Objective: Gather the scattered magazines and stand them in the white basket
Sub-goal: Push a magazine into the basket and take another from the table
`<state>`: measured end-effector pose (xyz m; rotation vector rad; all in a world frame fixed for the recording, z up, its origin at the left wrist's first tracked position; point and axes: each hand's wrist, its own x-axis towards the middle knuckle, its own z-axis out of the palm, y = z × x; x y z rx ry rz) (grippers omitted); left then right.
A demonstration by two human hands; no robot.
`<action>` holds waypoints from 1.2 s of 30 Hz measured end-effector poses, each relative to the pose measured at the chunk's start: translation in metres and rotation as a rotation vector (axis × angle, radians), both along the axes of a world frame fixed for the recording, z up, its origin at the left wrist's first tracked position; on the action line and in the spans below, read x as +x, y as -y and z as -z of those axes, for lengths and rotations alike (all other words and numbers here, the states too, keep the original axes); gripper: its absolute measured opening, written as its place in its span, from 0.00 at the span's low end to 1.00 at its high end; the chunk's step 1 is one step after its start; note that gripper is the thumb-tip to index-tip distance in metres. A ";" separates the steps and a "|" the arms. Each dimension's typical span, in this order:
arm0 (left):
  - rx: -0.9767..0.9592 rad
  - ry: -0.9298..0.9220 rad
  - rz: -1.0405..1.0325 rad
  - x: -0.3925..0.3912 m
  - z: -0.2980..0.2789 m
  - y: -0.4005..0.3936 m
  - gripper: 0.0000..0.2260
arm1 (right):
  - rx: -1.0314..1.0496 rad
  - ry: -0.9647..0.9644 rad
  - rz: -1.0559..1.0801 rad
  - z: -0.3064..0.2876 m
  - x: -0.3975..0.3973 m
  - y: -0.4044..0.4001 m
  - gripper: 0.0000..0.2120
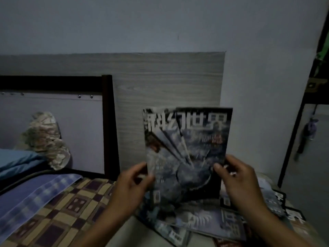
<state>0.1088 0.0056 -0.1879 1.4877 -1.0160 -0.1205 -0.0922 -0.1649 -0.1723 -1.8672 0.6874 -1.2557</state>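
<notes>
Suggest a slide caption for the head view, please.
Both hands hold magazines upright above scattered magazines.

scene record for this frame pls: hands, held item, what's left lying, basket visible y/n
left hand: grips the left edge of the held magazines
right hand: grips their right edge
held magazines: at least two, upright, covers facing the camera
scattered magazines: several lying flat and overlapping, under the hands
white basket: not in view
bed: on the left, checked cover
lighting: dim, picture blurred
</notes>
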 end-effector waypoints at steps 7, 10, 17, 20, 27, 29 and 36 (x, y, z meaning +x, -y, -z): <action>-0.040 0.246 -0.219 0.057 -0.075 0.116 0.05 | -0.031 0.059 0.205 -0.057 0.072 0.090 0.05; -0.016 0.094 -0.242 0.080 -0.057 0.163 0.08 | 0.024 -0.006 0.258 -0.037 0.094 0.124 0.04; 0.033 0.024 -0.222 0.111 0.008 0.217 0.14 | 0.144 -0.096 0.290 0.035 0.117 0.178 0.04; 0.112 0.092 -0.177 0.113 0.022 0.227 0.14 | 0.148 -0.038 0.306 0.038 0.122 0.188 0.04; 0.104 0.041 -0.253 0.111 0.043 0.235 0.12 | 0.163 -0.061 0.375 0.052 0.127 0.193 0.08; 0.083 0.044 -0.283 0.108 0.047 0.234 0.10 | 0.180 -0.033 0.366 0.056 0.125 0.194 0.08; 0.043 0.096 -0.355 0.106 0.050 0.235 0.10 | 0.253 -0.026 0.263 0.056 0.119 0.197 0.12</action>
